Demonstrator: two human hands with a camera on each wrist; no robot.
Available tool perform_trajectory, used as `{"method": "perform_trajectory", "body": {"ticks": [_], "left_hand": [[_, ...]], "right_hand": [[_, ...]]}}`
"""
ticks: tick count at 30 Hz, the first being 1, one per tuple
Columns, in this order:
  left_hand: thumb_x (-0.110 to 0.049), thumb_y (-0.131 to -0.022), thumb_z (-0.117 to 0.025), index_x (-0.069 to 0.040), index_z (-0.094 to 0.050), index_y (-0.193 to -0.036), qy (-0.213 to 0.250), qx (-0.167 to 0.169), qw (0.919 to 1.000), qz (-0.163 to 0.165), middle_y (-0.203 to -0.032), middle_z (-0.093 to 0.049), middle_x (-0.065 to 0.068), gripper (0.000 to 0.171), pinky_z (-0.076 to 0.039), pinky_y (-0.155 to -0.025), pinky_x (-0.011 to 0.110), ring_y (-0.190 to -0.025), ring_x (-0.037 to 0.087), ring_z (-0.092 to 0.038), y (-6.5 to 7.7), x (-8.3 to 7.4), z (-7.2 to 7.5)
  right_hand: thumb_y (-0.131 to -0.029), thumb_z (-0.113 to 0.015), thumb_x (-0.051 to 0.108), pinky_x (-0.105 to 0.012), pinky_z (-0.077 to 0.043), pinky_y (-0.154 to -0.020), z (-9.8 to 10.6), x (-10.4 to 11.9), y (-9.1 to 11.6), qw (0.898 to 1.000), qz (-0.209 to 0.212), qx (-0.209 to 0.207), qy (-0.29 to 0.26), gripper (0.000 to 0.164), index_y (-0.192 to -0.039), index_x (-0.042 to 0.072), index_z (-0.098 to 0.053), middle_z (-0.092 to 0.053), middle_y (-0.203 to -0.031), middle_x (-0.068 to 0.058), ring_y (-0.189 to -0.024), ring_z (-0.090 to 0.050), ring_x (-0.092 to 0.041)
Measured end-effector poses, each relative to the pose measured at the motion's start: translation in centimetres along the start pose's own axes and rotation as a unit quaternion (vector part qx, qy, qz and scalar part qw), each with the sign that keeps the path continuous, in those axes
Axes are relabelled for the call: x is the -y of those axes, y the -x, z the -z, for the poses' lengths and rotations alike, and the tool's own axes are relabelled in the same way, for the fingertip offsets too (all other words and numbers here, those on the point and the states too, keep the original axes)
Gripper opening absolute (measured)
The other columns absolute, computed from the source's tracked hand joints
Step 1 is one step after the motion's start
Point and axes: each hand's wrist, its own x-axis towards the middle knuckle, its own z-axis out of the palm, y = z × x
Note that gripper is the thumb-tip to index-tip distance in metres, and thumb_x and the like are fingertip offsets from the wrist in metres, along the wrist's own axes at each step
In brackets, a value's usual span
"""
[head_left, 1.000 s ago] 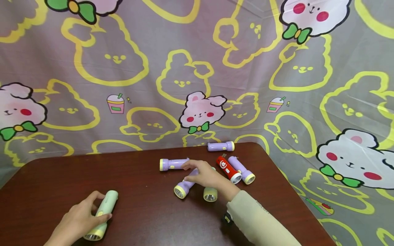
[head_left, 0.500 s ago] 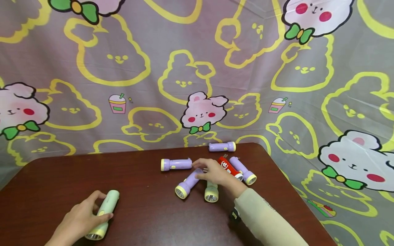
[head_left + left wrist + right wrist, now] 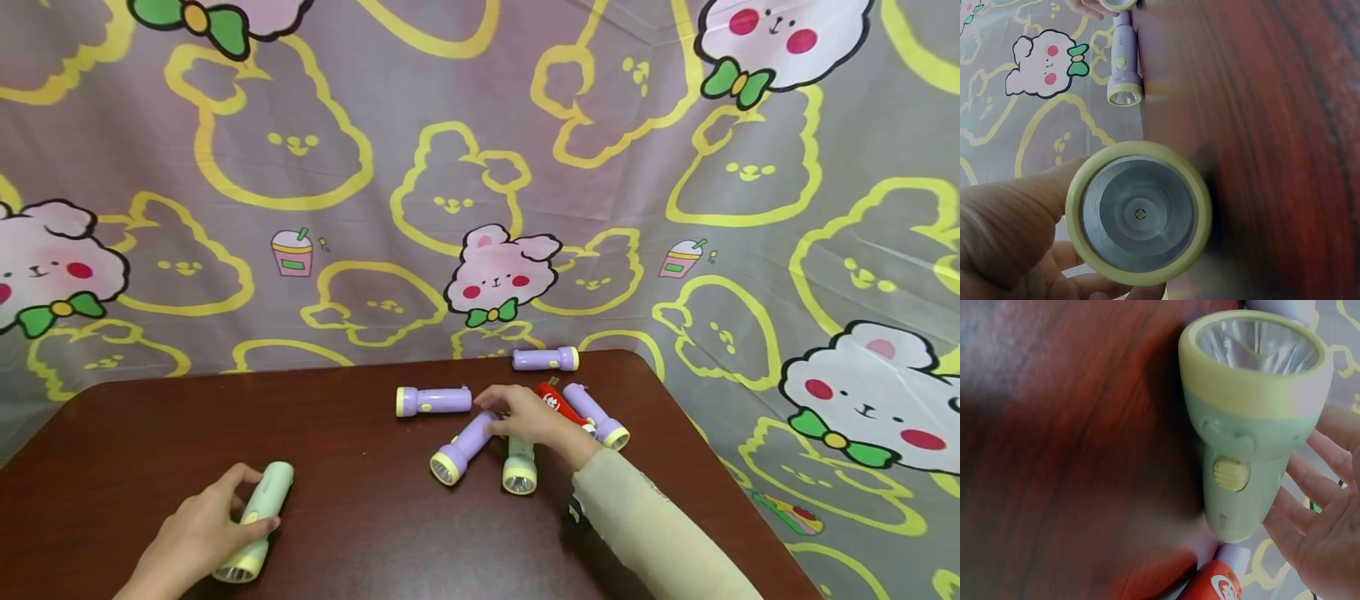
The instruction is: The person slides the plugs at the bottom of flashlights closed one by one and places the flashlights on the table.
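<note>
My left hand [image 3: 197, 533] grips a light green flashlight [image 3: 274, 490], thumb on one side and fingers on the other. In the left wrist view its yellow-rimmed lens [image 3: 1141, 212] faces the camera. My right hand [image 3: 523, 414] hovers over a second green flashlight [image 3: 520, 468] with its fingers loosely bent. In the right wrist view that flashlight [image 3: 1254, 425] lies with its yellow switch showing, and the fingers [image 3: 1310, 481] extend along its side without closing round it. A purple flashlight [image 3: 467, 446] lies just left of it, its tail end near my thumb.
Another purple flashlight [image 3: 435, 401] lies behind, pointing left. A red flashlight [image 3: 561, 403], partly hidden by my hand, lies against a purple one [image 3: 591, 410] at the right. One more purple flashlight [image 3: 543, 359] is at the brown table's [image 3: 360, 517] back edge, before a patterned cloth [image 3: 337, 208].
My right hand has moved right, from over the purple flashlight to over the green one, uncovering more of the purple one. The left hand keeps its grip; the head view has shifted slightly.
</note>
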Motion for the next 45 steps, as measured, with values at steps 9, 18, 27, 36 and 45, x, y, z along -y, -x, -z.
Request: {"method": "perform_trajectory", "body": {"ticks": [9, 18, 27, 36, 45], "left_hand": [[-0.046, -0.079, -0.08, -0.007, -0.051, -0.127, 0.001, -0.014, 0.9999, -0.005, -0.089, -0.068, -0.003, 0.068, -0.04, -0.059, 0.032, -0.071, 0.012, -0.058, 0.0, -0.3, 0.0], [-0.047, -0.08, -0.079, -0.004, -0.048, -0.13, 0.008, 0.002, 1.0, 0.005, -0.09, -0.068, -0.001, 0.073, -0.042, -0.058, 0.033, -0.07, 0.013, -0.058, -0.3, -0.4, 0.3], [-0.046, -0.082, -0.078, -0.003, -0.047, -0.132, 0.015, -0.001, 0.9999, 0.005, -0.089, -0.067, -0.002, 0.073, -0.042, -0.058, 0.032, -0.07, 0.013, -0.057, 0.0, -0.4, 0.2], [-0.044, -0.084, -0.077, -0.003, -0.045, -0.134, 0.024, -0.01, 0.9996, -0.003, -0.086, -0.065, -0.001, 0.072, -0.043, -0.059, 0.032, -0.069, 0.014, -0.056, 0.1, -0.2, -0.1], [-0.042, -0.09, -0.07, 0.001, -0.049, -0.133, 0.031, -0.016, 0.9994, -0.006, -0.082, -0.065, -0.002, 0.064, -0.044, -0.061, 0.032, -0.069, 0.013, -0.056, 0.2, 0.2, -0.1]], "right_hand": [[-0.086, -0.076, 0.008, -0.036, -0.049, -0.098, 0.4, -0.3, -0.4, 0.999, 0.009, 0.044, 0.031, 0.041, -0.125, 0.002, -0.065, -0.069, -0.122, -0.014, -0.116, -0.061, -0.026], [-0.086, -0.077, 0.011, -0.037, -0.047, -0.1, 0.4, -0.6, -1.0, 0.996, -0.02, 0.077, 0.042, 0.038, -0.123, 0.009, -0.069, -0.068, -0.124, -0.007, -0.113, -0.058, -0.02], [-0.085, -0.078, 0.011, -0.037, -0.045, -0.1, 0.2, -1.0, -1.2, 0.995, -0.021, 0.088, 0.039, 0.038, -0.122, 0.01, -0.069, -0.067, -0.125, -0.006, -0.112, -0.057, -0.019], [-0.083, -0.079, 0.01, -0.03, -0.045, -0.094, -0.2, -1.6, -1.1, 0.997, -0.003, 0.069, 0.018, 0.033, -0.114, 0.01, -0.069, -0.069, -0.115, -0.005, -0.104, -0.056, -0.015], [-0.081, -0.081, 0.01, -0.033, -0.043, -0.097, -0.7, -1.5, -1.0, 0.999, 0.01, 0.041, 0.0, 0.033, -0.112, 0.012, -0.068, -0.067, -0.117, -0.004, -0.108, -0.055, -0.017]]}}
